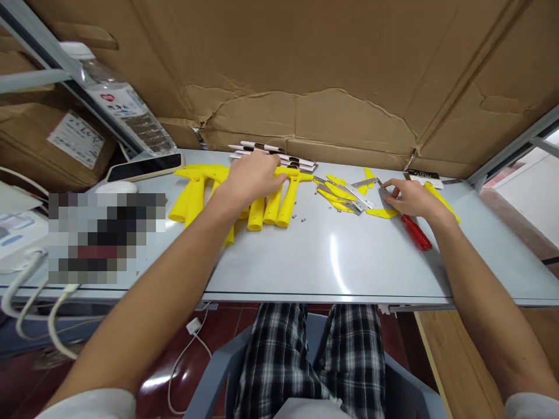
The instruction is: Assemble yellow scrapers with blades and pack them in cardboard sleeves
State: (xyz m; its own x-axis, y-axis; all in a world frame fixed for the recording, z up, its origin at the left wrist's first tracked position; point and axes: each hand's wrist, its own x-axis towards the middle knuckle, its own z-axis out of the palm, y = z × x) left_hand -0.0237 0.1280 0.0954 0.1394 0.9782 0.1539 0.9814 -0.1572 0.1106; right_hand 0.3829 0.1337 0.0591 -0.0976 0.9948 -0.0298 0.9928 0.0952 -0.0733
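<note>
Checked trousers point(279, 355) occupy the foreground, below the white table point(279, 265). Left hand point(255, 173) is over the yellow handles point(255, 216), left of centre, fingers bent; grip cannot be told. Right hand point(408, 198), thumb and fingertips near together beside metal strips point(358, 198), hold unclear. Red screwdriver point(417, 234) lies just below it. Loose screws point(303, 220) lie between the hands.

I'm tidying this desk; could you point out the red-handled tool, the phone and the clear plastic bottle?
Red-handled tool point(417, 233): head view, on its handle.
Phone point(145, 168): head view, on its dark screen.
Clear plastic bottle point(121, 106): head view, on its label.
</note>
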